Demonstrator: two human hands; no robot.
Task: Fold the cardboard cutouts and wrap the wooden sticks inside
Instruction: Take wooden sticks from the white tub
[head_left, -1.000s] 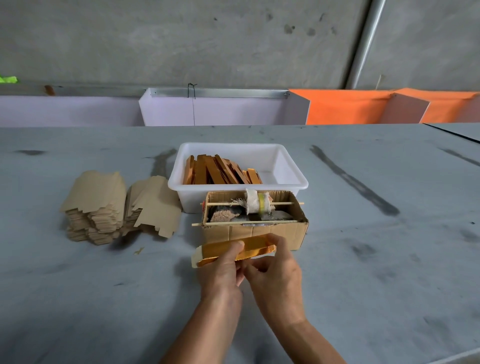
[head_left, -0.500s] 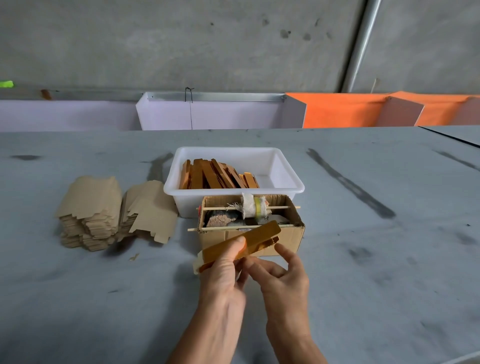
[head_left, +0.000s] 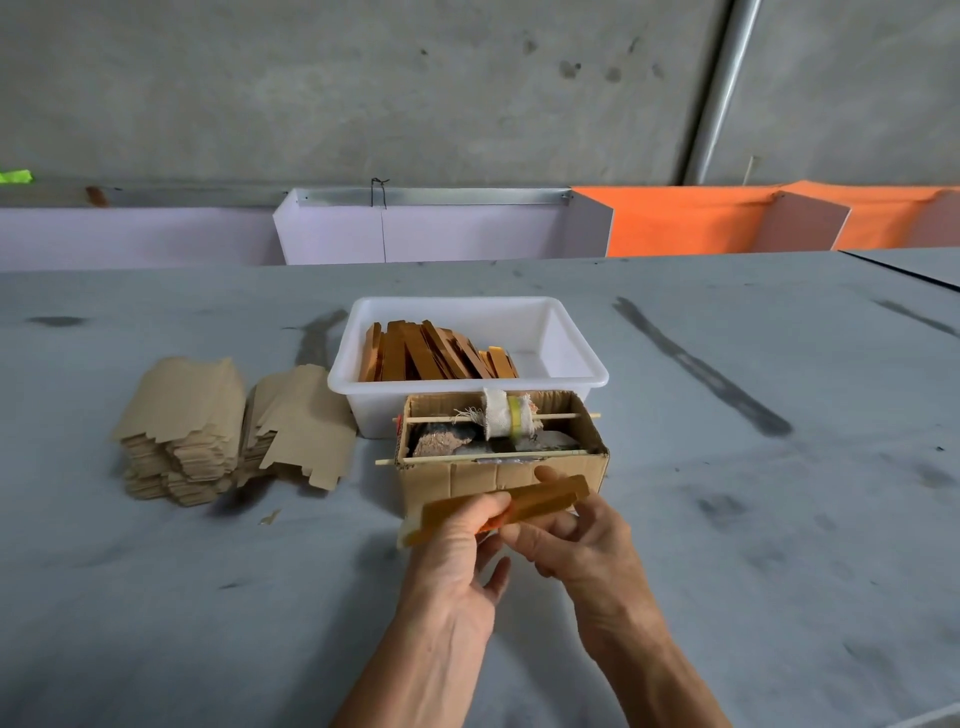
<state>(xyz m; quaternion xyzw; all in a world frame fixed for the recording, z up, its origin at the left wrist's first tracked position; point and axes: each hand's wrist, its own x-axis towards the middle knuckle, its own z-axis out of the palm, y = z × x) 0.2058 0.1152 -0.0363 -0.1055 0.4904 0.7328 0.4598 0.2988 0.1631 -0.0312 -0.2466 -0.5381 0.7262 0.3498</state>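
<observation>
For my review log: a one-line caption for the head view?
Both hands hold a wrapped stick before the cardboard box, tub behind.

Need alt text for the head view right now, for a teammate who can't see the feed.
Both hands hold a flat orange-brown wrapped stick above a grey table: the left hand pinches its near part, the right hand grips from below. Behind it sit an open cardboard box of odds and ends, a white tub of wooden sticks, and stacked cardboard cutouts to the left.

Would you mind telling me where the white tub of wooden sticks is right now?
The white tub sits mid-table, directly behind the open cardboard box, with the cardboard cutouts stacked to its left.
</observation>
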